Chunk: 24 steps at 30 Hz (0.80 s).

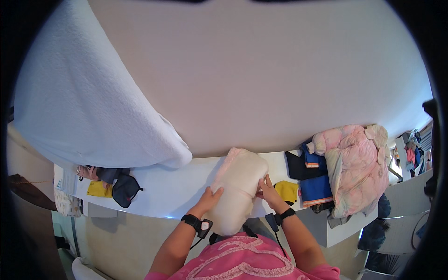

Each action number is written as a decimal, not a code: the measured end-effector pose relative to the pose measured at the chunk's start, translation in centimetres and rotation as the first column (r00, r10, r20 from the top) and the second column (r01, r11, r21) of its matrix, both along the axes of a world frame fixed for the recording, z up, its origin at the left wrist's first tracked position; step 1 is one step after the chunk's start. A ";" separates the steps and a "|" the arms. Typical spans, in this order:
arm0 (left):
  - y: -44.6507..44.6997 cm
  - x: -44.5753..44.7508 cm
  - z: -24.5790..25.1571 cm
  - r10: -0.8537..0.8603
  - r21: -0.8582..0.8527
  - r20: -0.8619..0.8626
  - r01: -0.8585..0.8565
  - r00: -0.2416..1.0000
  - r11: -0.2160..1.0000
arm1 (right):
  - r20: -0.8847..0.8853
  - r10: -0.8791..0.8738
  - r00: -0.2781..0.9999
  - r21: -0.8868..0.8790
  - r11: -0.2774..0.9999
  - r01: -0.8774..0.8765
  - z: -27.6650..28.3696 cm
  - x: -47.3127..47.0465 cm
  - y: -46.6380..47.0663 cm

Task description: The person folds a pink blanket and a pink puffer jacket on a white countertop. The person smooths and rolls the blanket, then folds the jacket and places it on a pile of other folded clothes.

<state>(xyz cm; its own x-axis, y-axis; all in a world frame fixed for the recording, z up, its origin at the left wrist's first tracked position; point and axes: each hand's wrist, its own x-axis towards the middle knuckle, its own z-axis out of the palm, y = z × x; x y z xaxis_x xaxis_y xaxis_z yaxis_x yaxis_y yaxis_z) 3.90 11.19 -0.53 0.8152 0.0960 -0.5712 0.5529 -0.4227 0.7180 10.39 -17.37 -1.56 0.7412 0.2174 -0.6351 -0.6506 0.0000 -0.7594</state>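
In front of my body is a folded, padded cream fabric bundle (233, 196), tilted, with a fluffy pink strip along its upper left edge. Its far end rests over the white desk (168, 185); the near end reaches past the desk's front edge towards my pink top. My left hand (209, 200) grips the left side, thumb on top. On the right side, the fingers of my right hand (268, 191) press against the bundle, partly hidden. Whether the bundle is a garment or a blanket I cannot tell.
A pink puffer jacket (358, 168) lies at the right, beside folded blue clothes (316, 190), black cloth (301, 167) and yellow cloth (286, 190). A dark cap (125, 189) and another yellow cloth (99, 189) lie left. A pale blanket (91, 105) hangs over the desk's back left.
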 end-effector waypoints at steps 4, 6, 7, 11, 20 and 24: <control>-1.2 -0.2 1.6 -0.080 -0.372 0.138 0.127 0.987 0.919 | 0.251 0.088 0.964 -0.044 0.996 -0.080 2.4 -2.0 1.8; -1.4 0.3 2.6 -0.293 0.111 0.135 0.280 0.946 0.954 | 0.415 0.139 0.899 -0.168 0.983 -0.074 3.3 -3.7 2.4; -1.6 0.4 3.0 -0.406 0.341 0.082 0.358 0.910 0.870 | 0.338 0.167 0.926 -0.179 0.978 -0.111 3.7 -4.4 2.1; -2.5 1.7 4.2 -0.010 -0.017 0.146 0.012 0.989 1.000 | -0.008 0.091 0.996 -0.125 0.988 -0.091 4.6 -6.4 2.0; -4.5 1.8 2.9 0.157 -0.466 0.040 -0.121 0.987 0.877 | -0.041 -0.151 0.988 -0.074 0.986 0.148 4.7 -7.0 4.6; -4.9 -0.4 3.0 0.244 -0.730 -0.133 -0.261 0.961 0.632 | 0.062 -0.097 0.993 0.009 0.995 0.096 5.0 -7.3 2.9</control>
